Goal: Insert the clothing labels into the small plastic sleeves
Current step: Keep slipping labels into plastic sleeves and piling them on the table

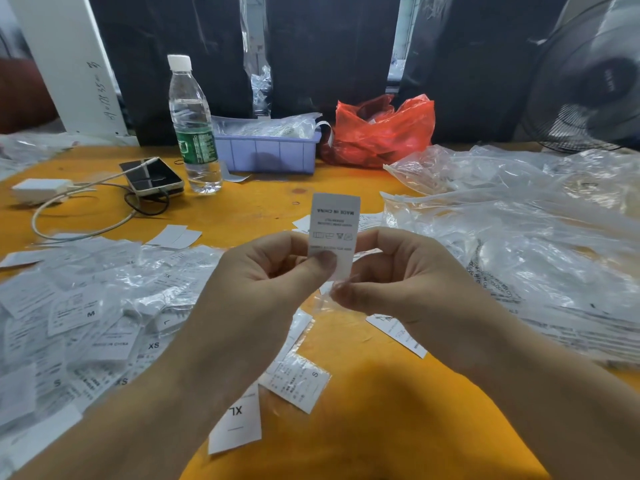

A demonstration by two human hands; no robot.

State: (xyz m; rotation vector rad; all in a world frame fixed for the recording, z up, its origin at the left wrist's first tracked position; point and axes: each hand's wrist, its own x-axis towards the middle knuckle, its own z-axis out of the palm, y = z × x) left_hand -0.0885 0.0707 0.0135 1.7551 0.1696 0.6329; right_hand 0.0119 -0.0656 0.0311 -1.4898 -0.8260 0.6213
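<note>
Down front, an XL label (239,422) lies half under the left forearm. Above the orange table (363,410), left hand (263,282) pinches a white label (333,233), upright, print upside down. Right hand (405,271) pinches a clear sleeve (320,299), barely visible, at its base. Beyond, bottle (194,126) and red bag (381,129).

The held label (333,233) reads "MADE IN CHINA", upside down, above a row of care symbols; its smaller lines are too fine to read. On the counter (363,410), loose labels carry size marks: "XL" (236,419), "S" (301,381), "M" (74,311), "XS" (153,345) and "L" (167,322). One label in the left heap (112,344) also says "MADE IN CHINA". Handwritten digits on the white board (69,71) are not legible.
</note>
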